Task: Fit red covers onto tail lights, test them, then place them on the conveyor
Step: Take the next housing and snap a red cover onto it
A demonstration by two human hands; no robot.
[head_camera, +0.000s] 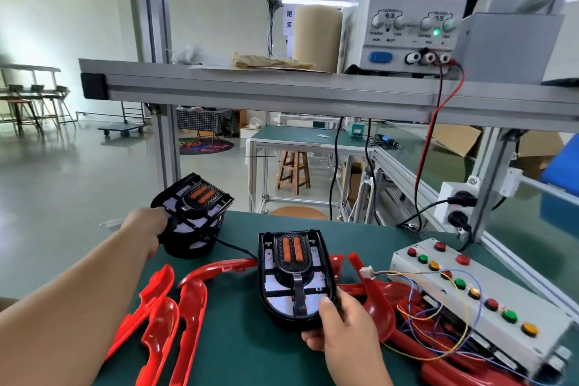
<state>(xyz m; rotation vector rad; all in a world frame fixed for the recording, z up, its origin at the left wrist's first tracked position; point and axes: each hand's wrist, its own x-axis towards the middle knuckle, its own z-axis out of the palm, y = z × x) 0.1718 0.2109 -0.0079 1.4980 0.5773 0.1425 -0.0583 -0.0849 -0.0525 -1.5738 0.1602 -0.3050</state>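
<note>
Right hand (341, 329) grips centre tail light (294, 273), long axis up-frame; left hand (147, 229) grips upper-left tail light (195, 207); red covers (163, 316) lower-left, nearer left

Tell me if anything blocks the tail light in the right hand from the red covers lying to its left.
Nothing visible does. The right hand grips the tail light, and only bare green table lies between it and the red covers. The black cable runs farther back, clear of that path.
</note>
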